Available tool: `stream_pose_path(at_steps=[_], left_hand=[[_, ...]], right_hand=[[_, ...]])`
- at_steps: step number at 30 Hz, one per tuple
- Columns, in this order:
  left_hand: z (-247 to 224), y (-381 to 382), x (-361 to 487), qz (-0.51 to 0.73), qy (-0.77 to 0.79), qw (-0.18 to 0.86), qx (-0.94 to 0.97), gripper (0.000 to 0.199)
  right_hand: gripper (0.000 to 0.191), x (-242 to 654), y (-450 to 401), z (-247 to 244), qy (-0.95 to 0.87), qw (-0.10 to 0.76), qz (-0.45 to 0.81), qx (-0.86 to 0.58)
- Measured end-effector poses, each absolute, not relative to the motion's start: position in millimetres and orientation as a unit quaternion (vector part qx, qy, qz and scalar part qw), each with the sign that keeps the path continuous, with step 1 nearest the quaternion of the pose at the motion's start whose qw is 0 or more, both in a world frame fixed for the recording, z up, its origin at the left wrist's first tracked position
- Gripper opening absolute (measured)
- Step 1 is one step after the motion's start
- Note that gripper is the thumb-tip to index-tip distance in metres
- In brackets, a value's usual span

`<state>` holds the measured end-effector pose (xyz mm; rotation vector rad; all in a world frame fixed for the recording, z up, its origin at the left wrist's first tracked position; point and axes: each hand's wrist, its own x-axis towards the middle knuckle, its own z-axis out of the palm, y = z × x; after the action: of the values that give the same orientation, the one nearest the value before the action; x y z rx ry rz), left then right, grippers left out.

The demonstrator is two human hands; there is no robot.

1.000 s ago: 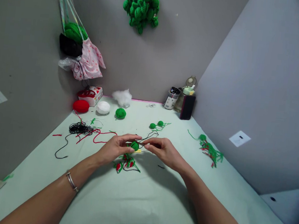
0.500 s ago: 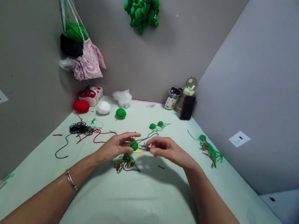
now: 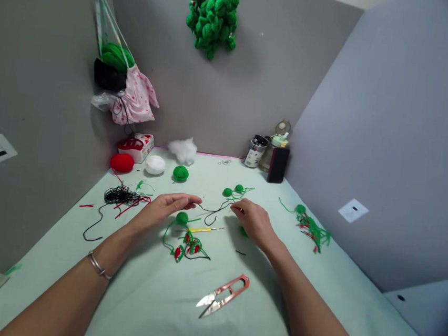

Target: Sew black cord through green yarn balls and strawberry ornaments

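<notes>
Left hand (image 3: 164,207)'s loosely curled, right hand (image 3: 252,221)'s pinched, with a thin black cord (image 3: 215,212) running between them, ends probably in the fingertips. Green ball (image 3: 181,218) sits just below the left one, yellow-handled hook (image 3: 200,229) nearer.

Head-worn view; looks forward and down from above the forearms.

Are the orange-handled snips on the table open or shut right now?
Open: the snips lie with their two blade tips spread apart, a wedge of table showing between them.
</notes>
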<state>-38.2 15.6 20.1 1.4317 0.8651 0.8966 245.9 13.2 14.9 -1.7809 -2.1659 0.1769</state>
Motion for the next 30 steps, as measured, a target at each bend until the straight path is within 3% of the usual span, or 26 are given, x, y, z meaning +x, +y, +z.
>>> stream_pose_path(at_steps=[4,8,12,16,20,23,26,30], left_hand=[[24.6,17.7,-40.9,0.408,0.359,0.577,0.609,0.038],[21.0,24.0,-43.0,0.446,0.365,0.595,0.560,0.039],[18.3,30.8,-48.7,0.489,0.354,0.613,0.509,0.038],[20.3,34.3,-52.6,0.541,0.359,0.594,0.474,0.037],[21.1,38.7,-56.5,0.620,0.327,0.613,0.364,0.020],[19.1,44.1,-62.9,0.655,0.284,0.642,0.279,0.020],[16.1,48.1,-69.2,0.654,0.278,0.650,0.268,0.019],[12.8,47.8,-70.7,0.623,0.276,0.645,0.346,0.020]], right_hand=[[0.031,246.5,24.3,6.3,-0.788,0.047,-0.040,-0.613],[0.027,232.9,29.1,5.8,-0.801,0.000,-0.046,-0.598],[0.030,221.4,28.7,8.3,-0.804,-0.011,-0.040,-0.593],[0.028,222.9,28.7,8.1,-0.803,0.034,-0.003,-0.595],[0.021,234.4,29.5,11.3,-0.795,0.119,0.075,-0.590],[0.017,246.7,31.2,18.5,-0.723,0.331,0.296,-0.529],[0.015,261.4,37.0,25.5,-0.448,0.592,0.541,-0.395],[0.018,284.9,48.8,29.3,-0.269,0.699,0.567,-0.344]])
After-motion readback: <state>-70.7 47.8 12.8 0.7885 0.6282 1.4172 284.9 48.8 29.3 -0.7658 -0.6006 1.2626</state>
